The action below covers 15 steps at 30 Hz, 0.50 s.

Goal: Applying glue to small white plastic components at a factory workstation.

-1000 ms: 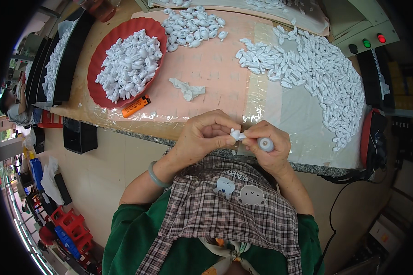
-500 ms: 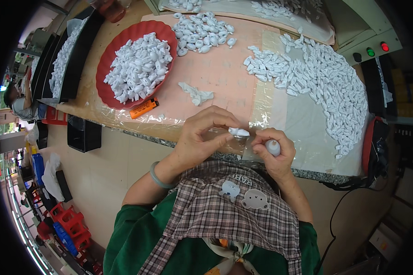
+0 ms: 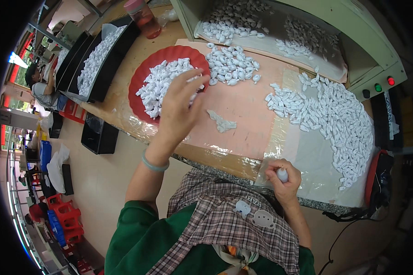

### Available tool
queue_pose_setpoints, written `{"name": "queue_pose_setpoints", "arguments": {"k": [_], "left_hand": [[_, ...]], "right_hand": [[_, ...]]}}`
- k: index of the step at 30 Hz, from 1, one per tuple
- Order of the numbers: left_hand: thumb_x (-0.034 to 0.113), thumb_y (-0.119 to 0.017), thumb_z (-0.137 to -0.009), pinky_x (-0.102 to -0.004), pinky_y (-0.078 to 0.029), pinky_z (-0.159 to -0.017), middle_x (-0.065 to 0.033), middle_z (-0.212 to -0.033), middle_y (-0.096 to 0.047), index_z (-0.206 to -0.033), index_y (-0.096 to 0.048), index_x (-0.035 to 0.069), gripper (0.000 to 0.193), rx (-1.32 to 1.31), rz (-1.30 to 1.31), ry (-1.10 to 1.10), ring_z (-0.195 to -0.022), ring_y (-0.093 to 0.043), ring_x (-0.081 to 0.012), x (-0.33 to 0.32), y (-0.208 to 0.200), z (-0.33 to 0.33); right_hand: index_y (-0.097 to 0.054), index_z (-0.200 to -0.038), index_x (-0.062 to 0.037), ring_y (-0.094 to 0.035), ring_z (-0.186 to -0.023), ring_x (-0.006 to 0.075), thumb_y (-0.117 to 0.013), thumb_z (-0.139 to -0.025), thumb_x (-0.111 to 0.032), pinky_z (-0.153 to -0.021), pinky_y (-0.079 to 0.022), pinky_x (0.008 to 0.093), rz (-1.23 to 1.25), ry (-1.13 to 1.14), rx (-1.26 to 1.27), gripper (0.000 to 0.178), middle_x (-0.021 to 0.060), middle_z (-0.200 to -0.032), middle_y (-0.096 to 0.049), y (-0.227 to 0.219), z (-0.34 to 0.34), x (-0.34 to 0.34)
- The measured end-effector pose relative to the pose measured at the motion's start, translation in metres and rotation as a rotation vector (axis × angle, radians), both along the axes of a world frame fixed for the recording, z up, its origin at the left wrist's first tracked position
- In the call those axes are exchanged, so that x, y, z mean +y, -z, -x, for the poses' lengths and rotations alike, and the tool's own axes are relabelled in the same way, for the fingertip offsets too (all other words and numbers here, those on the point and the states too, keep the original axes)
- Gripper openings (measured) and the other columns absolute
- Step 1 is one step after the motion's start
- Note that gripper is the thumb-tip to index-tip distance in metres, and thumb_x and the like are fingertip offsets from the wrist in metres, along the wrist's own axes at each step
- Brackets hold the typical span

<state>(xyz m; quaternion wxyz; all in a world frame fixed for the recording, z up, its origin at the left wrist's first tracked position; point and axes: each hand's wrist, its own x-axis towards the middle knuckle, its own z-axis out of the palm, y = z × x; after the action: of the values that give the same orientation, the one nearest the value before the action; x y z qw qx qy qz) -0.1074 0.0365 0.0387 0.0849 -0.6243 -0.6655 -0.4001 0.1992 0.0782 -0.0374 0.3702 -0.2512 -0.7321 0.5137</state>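
My left hand (image 3: 179, 107) reaches over the right side of a red scalloped bowl (image 3: 134, 87), its fingers spread and no piece visible in them. Small white plastic pieces (image 3: 158, 85) are heaped in the bowl. Near the front edge of the table, my right hand (image 3: 287, 188) is wrapped round a small whitish squeeze bottle (image 3: 282, 174), whose narrow tip points up. A crumpled tissue (image 3: 222, 122) lies on the pink sheet (image 3: 236, 137) between the two hands. To the right spreads a wide pile of slim white pieces (image 3: 346, 133).
Rounder white pieces (image 3: 232, 65) lie beyond the bowl. A pale green machine housing (image 3: 378, 59) with lit buttons stands at the back right, white pieces inside. On the left are a black tray (image 3: 106, 68) of pieces and a pink-lidded bottle (image 3: 144, 20). Another person (image 3: 43, 87) sits farther left.
My left hand has left the spot beside my right hand and moved over the bowl; the white piece it pinched no longer shows in it. The orange lighter is now hidden. The view has shifted.
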Motion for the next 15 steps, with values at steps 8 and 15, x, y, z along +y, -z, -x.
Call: {"name": "queue_pose_setpoints", "arguments": {"k": [8,15], "left_hand": [[-0.003,-0.059,-0.076,-0.0403,-0.048,-0.087,-0.0187,-0.111,-0.059,-0.105,-0.062,-0.001,0.029,0.167,0.099,0.037,-0.1,-0.058,-0.0345,0.069,0.057,-0.03],[0.002,-0.062,-0.076,-0.0394,-0.052,-0.071,-0.0124,-0.091,-0.057,-0.092,-0.062,0.003,0.016,0.268,0.341,-0.164,-0.086,-0.061,-0.0311,0.088,0.063,-0.031]], "right_hand": [[-0.06,-0.094,0.0027,-0.058,-0.063,0.0115,-0.067,-0.082,0.002,-0.057,-0.048,0.0232,0.01,0.011,-0.003,0.015,0.0081,-0.076,-0.061,-0.003,0.002,0.0],[-0.06,-0.093,0.0026,-0.058,-0.064,0.0111,-0.067,-0.08,0.005,-0.058,-0.048,0.023,0.011,0.02,-0.023,0.015,0.009,-0.078,-0.063,-0.003,0.001,0.0]]}}
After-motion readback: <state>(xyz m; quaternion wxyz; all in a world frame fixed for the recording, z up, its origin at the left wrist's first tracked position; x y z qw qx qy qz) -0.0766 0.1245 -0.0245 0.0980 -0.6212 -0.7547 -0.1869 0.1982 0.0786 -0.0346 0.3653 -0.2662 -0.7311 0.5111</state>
